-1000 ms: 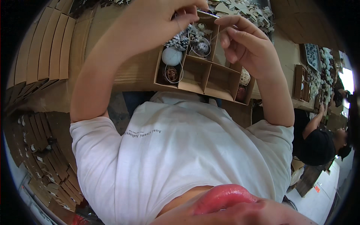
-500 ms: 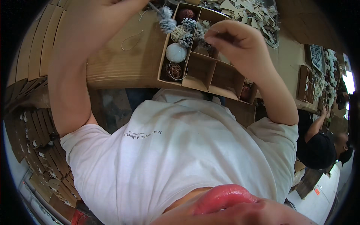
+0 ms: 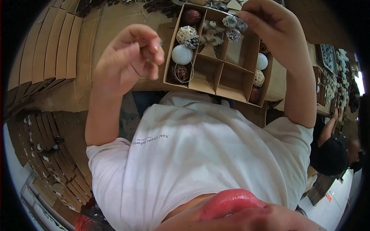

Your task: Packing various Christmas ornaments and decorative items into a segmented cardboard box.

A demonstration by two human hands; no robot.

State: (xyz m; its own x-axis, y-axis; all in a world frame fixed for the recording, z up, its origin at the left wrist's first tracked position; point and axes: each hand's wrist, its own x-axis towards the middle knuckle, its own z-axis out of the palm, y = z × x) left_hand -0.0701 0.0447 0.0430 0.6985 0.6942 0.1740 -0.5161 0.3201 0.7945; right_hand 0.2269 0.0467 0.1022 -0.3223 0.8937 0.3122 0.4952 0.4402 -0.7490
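A divided cardboard box (image 3: pixel 195 82) lies in front of me. My right hand (image 3: pixel 266 25) pinches a bunch of frosted pinecones (image 3: pixel 233 35) at its top, hanging over the far right inner compartment. My left hand (image 3: pixel 133 57) is raised left of the box, fingers loosely curled and apart; a small greyish bit shows behind its fingertips, too hidden to name. The box's left column holds a dark red glitter ball (image 3: pixel 191 17), a pale woven ball (image 3: pixel 186 34), a frosted pinecone (image 3: pixel 191 42), a white ball (image 3: pixel 182 54) and a brown twig ball (image 3: pixel 179 73). An angel figure (image 3: pixel 211 36) lies beside them.
The right column holds another white ball (image 3: pixel 261 61) and a pale woven ball (image 3: pixel 259 78). Stacked cardboard boxes (image 3: pixel 50 46) stand at left, with more boxes (image 3: pixel 58 165) below. A co-worker in black (image 3: pixel 331 154) is at the right, near trays of decorations (image 3: pixel 325 59).
My left hand has come down and nearer, away from the pinecones by the box's left edge. My right hand has moved right and away, now carrying a pinecone bunch.
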